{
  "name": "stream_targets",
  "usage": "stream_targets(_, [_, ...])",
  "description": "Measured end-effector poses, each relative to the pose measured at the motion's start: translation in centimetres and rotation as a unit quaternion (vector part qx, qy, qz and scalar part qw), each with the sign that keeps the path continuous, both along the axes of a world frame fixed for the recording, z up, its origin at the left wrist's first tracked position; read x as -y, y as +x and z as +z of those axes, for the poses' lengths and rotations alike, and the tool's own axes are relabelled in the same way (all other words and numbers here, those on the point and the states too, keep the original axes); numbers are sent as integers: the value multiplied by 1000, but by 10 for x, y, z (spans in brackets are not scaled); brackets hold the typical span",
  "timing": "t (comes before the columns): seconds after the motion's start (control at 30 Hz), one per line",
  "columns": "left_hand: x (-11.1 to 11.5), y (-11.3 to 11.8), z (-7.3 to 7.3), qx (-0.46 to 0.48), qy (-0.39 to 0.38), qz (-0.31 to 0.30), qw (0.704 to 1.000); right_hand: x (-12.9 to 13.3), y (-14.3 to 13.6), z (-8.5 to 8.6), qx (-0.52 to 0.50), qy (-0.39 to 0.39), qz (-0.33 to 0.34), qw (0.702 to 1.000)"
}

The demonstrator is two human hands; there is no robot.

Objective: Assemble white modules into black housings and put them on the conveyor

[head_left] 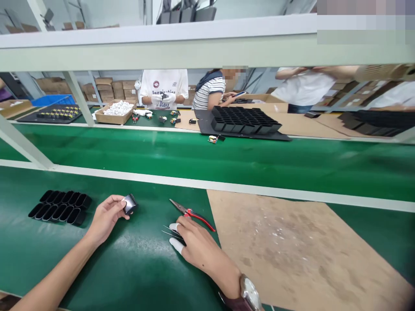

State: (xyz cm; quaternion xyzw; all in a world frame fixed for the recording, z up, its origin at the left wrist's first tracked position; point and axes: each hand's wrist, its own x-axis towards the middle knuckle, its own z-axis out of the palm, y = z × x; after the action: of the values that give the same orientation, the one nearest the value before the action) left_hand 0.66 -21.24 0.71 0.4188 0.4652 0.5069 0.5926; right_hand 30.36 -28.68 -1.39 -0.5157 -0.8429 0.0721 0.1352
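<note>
Between the thumb and fingers of my left hand [108, 215] is a small glossy black housing [130, 204], held above the green table. My right hand [194, 244], with white finger cots on two fingertips and a watch on the wrist, is closed on metal tweezers [172, 233] whose tips point left. Just beyond my right hand lie red-handled pliers [194, 214], with their jaws toward the upper left. At the left, two rows of black oval open-topped housings [60, 208] stand side by side on the table.
A stained cardboard sheet [292, 246] covers the table at right. Behind a white rail [145, 178] runs a green conveyor belt [145, 151]. Across it are black trays [246, 121], a box of white parts [116, 110] and several people. A shelf beam [162, 52] crosses above.
</note>
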Motion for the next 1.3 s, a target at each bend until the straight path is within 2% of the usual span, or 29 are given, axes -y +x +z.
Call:
stream_targets(0.07, [-7,-2,5,-89,44,-4,995,2,1,1,9,-13,-1,1000])
stream_targets(0.13, [-20,-4,11,-188,102,-22,977,3,-1,-1,26,0,-8,1000])
stream_targets(0.23, [-52,-6,19,-345,192,-33,918,3,-9,-5,53,48,-26,997])
stream_targets(0.3, [-81,-7,25,-443,220,-18,869,3,-13,-6,53,68,-36,996])
stream_targets(0.33, [-96,-8,27,-471,220,-6,854,3,-14,-6,47,71,-37,996])
stream_targets(0.5, [-167,-19,34,-535,197,80,818,4,-15,-5,20,58,-34,998])
stream_targets(0.57, [-183,-25,34,-551,187,108,806,4,-15,-5,24,51,-38,998])
stream_targets(0.67, [-190,-29,33,-558,186,118,800,3,-17,-5,32,43,-41,998])
stream_targets(0.77, [-177,-20,31,-546,217,107,802,2,-17,-5,34,38,-43,998])
stream_targets(0.83, [-156,-8,29,-527,245,77,810,2,-17,-4,41,35,-43,998])
stream_targets(0.9, [-126,6,25,-503,267,13,822,2,-18,-3,44,35,-38,998])
stream_targets(1.0, [-71,26,17,-471,290,-125,823,3,-19,-4,22,49,-27,998])
stream_targets(1.07, [-39,35,10,-448,337,-235,794,3,-20,-6,-6,67,-21,998])
stream_targets(1.13, [-16,40,3,-443,385,-285,758,3,-22,-9,-38,87,-10,995])
stream_targets(1.2, [-4,41,-3,-443,430,-305,725,3,-24,-12,-73,103,8,992])
stream_targets(1.3, [1,39,-10,-437,491,-296,693,4,-27,-15,-110,110,43,987])
